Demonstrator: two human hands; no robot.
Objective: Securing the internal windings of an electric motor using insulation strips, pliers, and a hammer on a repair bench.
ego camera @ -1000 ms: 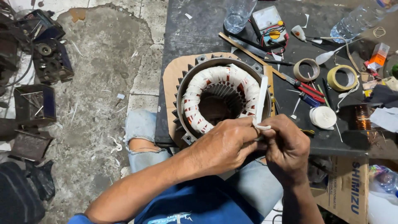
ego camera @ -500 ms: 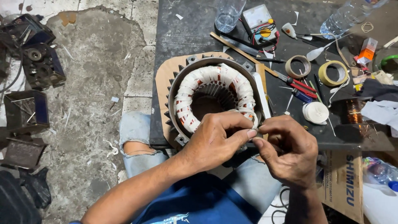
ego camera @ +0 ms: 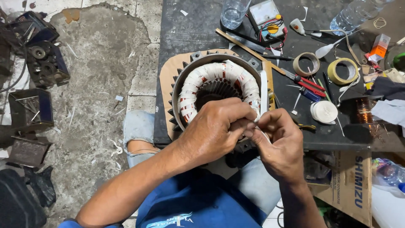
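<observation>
A round motor stator (ego camera: 215,82) with white-wrapped copper windings sits on a brown card on the dark low table (ego camera: 185,46). My left hand (ego camera: 217,126) rests over the stator's near rim, fingers pinched together. My right hand (ego camera: 278,141) meets it at the fingertips, and both pinch a thin white strip (ego camera: 263,95) that runs up along the stator's right edge. The near part of the stator is hidden under my hands.
Two tape rolls (ego camera: 342,71), a white spool (ego camera: 324,112), red-handled pliers (ego camera: 307,85), a multimeter (ego camera: 268,17), a glass (ego camera: 234,12) and a plastic bottle (ego camera: 352,14) lie on the table. Scrap machine parts (ego camera: 42,59) sit on the concrete floor left. A cardboard box (ego camera: 350,185) stands lower right.
The white strip stood taller above my hands a second ago; it now lies lower along the stator's right edge. My hands have stayed pinched together at the stator's near rim.
</observation>
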